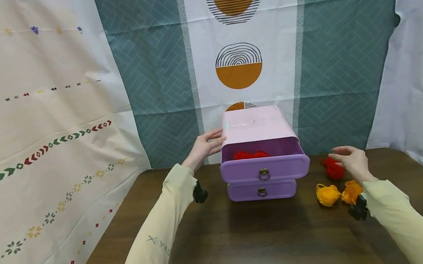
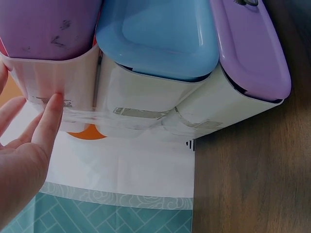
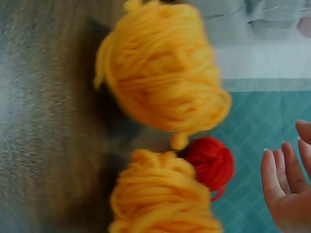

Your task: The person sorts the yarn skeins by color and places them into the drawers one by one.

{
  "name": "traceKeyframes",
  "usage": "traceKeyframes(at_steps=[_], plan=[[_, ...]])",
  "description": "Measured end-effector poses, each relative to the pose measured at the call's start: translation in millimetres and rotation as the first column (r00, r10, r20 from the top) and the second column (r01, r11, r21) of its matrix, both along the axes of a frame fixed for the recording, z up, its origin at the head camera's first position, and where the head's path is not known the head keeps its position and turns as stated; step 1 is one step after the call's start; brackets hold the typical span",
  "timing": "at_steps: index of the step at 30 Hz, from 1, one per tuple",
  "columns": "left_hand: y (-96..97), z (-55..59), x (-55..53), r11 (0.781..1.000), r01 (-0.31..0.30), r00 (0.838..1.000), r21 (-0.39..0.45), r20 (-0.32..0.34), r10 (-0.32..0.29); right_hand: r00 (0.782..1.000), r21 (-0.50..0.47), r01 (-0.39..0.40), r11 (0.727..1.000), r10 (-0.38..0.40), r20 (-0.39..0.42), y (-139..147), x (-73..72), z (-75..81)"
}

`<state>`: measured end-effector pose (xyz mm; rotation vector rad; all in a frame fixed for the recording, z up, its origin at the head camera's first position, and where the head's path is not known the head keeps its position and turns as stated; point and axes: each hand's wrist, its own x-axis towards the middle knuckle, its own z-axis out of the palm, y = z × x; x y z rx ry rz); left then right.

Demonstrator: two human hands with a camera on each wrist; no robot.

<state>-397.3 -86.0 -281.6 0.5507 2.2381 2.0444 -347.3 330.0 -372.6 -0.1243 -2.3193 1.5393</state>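
Note:
A small drawer unit (image 1: pixel 256 125) with a pink top stands at the back of the table. Its top purple drawer (image 1: pixel 241 173) is pulled out and has red yarn (image 1: pixel 250 155) inside. My left hand (image 1: pixel 205 148) touches the unit's left side near the top, fingers extended, as the left wrist view (image 2: pixel 24 160) confirms. My right hand (image 1: pixel 354 162) hovers over several yarn balls, its fingers loosely bent and holding nothing. Under and beside it lie a red yarn ball (image 1: pixel 335 171), a yellow yarn ball (image 1: pixel 327 194) and an orange-yellow yarn ball (image 1: pixel 352 193).
Below the pulled-out drawer, a blue drawer (image 2: pixel 160 39) and a lower purple drawer (image 2: pixel 257 53) appear in the left wrist view. The brown wooden table (image 1: pixel 284 248) extends toward me. Patterned curtains (image 1: pixel 154 68) hang behind and at both sides.

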Motion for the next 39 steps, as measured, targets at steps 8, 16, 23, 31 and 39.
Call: traceKeyframes(at_steps=[8,16,23,31,39], plan=[[1.0,0.6,2.0,1.0,-0.009,1.0,-0.011,-0.008,0.009,0.982,0.161,0.168,0.973,-0.179,0.06,-4,1.8,-13.0],[1.0,-1.0,1.8,1.0,-0.008,1.0,0.005,-0.004,0.008,0.964,0.168,0.206,0.964,-0.229,0.135,-4,-1.4,-22.1],[0.7,-0.2,1.3,1.0,0.001,1.0,0.007,-0.002,-0.001,0.956,0.199,0.211,0.957,-0.245,0.163,-10,-8.7,-29.6],[0.6,0.5,1.0,1.0,0.001,1.0,0.008,-0.012,-0.001,0.936,0.194,0.221,0.956,-0.264,0.233,-15,-17.5,-35.1],[1.5,-0.3,0.5,1.0,0.0,1.0,0.0,-0.007,0.0,0.929,0.195,0.218,0.956,-0.264,0.259,-15,-19.4,-36.8]])
